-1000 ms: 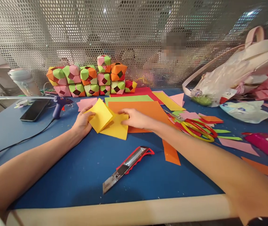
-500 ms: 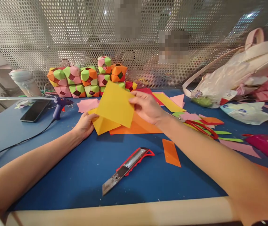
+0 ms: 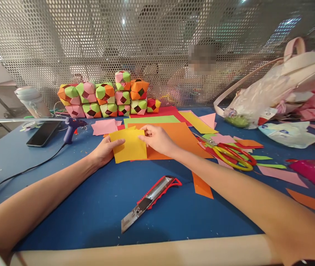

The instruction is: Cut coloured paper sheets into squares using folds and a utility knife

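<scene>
Several yellow paper squares [image 3: 130, 147] lie stacked between my two hands, a little above the blue table. My left hand [image 3: 105, 149] grips the stack's left side, thumb on top. At the upper right edge my right hand [image 3: 156, 138] pinches the paper between thumb and fingers. Behind and under the squares is a large orange sheet [image 3: 174, 138], with a green sheet [image 3: 154, 119] and a red sheet [image 3: 168, 111] farther back. Closer to me lies a red utility knife [image 3: 151, 199], blade out and pointing to the lower left.
Folded paper balls [image 3: 109, 94] are piled against the perforated metal screen [image 3: 160, 51]. On the left are a glue gun [image 3: 70, 129], a phone [image 3: 43, 133] and a tumbler [image 3: 32, 101]. Scissors [image 3: 235, 155] lie among paper scraps at right, near a bag [image 3: 307, 70] and an orange strip [image 3: 203, 186].
My right hand has lowered its yellow square onto the one in my left hand, so they now overlap as a stack. The green sheet and the scissors' yellow handle have come into sight.
</scene>
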The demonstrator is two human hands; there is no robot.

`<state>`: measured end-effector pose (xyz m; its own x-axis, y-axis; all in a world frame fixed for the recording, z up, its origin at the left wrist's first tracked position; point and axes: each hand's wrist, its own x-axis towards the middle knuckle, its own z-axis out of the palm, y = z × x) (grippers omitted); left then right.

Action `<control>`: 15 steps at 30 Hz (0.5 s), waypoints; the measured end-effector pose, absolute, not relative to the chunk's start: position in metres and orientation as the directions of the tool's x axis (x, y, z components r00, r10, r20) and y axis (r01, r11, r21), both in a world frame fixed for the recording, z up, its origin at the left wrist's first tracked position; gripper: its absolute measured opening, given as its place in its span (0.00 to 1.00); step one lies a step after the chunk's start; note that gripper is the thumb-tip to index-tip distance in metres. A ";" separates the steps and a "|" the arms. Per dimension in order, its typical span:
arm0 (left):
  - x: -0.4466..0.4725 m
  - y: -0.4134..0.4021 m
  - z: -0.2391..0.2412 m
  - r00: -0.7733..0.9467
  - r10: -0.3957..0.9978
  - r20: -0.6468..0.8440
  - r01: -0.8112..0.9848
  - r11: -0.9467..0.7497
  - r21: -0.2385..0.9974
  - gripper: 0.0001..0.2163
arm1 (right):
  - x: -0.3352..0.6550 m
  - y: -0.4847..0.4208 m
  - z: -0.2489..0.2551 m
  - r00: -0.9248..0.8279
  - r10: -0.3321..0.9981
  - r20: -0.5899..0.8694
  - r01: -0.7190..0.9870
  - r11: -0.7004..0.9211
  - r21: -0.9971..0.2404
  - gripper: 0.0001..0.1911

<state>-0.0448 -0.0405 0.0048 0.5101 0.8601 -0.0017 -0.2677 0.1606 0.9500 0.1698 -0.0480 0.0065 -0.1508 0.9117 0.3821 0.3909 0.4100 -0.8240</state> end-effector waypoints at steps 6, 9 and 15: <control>-0.045 -0.043 0.003 0.492 0.870 0.007 -0.209 0.110 0.972 0.24 | 0.167 -0.049 0.007 -0.122 0.880 0.459 0.403 0.467 -0.787 0.12; -0.045 -0.043 0.002 0.427 0.904 -0.021 -0.192 0.113 0.975 0.23 | 0.172 -0.043 0.002 -0.080 0.865 0.496 0.469 0.471 -0.747 0.12; -0.045 -0.037 0.003 0.255 0.967 -0.002 -0.152 0.042 0.987 0.19 | 0.178 -0.030 -0.027 -0.131 0.867 0.480 0.687 0.429 -0.587 0.04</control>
